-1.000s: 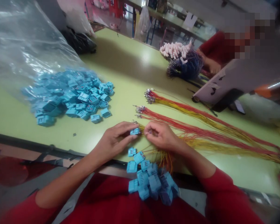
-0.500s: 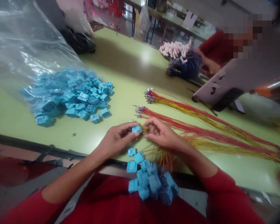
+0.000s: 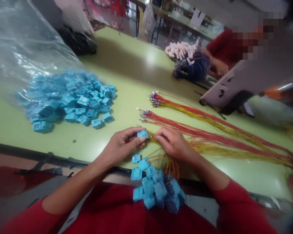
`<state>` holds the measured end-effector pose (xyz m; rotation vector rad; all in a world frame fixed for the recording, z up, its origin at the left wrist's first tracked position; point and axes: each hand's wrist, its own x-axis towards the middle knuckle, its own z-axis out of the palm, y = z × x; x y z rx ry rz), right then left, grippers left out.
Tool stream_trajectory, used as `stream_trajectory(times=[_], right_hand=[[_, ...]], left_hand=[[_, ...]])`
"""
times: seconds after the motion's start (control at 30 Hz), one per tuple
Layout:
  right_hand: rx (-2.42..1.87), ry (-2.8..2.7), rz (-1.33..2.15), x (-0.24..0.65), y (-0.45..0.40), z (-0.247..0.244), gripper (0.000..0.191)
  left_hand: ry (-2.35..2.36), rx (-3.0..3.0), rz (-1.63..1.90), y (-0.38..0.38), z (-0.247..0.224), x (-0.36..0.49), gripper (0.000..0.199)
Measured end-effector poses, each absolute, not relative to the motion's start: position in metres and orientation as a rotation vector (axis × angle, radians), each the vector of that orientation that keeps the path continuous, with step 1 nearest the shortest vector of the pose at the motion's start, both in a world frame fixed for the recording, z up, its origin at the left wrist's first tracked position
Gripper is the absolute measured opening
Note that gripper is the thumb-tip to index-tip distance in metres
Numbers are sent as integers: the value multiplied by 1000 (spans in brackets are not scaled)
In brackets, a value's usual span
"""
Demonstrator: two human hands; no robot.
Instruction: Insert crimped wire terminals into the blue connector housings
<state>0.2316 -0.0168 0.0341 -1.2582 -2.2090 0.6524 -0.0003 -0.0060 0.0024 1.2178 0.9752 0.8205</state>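
Observation:
Between the thumb and fingers of my left hand [image 3: 122, 144] is a light-blue connector housing [image 3: 142, 133]. My right hand [image 3: 172, 143] is pinched around a thin wire, whose metal terminal [image 3: 150, 136] points at the housing's right side. I cannot tell whether its tip has entered a hole. Under the hands, a cluster of blue connectors with wires [image 3: 148, 185] hangs over the table's front edge. Red wires with metal terminals [image 3: 166, 121] lie just beyond my right hand, and yellow wires [image 3: 210, 150] run off to the right beneath its forearm.
Loose blue connectors [image 3: 70, 97] spill from a clear plastic bag [image 3: 26, 42] at the left. Another red and yellow wire bundle [image 3: 185, 112] lies farther back. Beyond it are dark-blue wires with pale pink connectors [image 3: 183, 50], a white panel [image 3: 227, 86] and a co-worker's hand [image 3: 221, 67].
My right hand's fingers have closed into a pinch and moved slightly right of the housing; a wire terminal now shows between the hands. My left hand keeps hold of the housing. The view shifted slightly.

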Motion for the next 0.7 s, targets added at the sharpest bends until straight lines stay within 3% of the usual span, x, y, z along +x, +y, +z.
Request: stream_trajectory(times=[0.27,0.7], right_hand=[[-1342,-2260,587,231,-17,37,15],[-1294,-2241,680,226,-20,34,11]], left_hand=[[982,1258,830,-7,-4,-1,48],[975,1729,1020,-12,-17,6,32]])
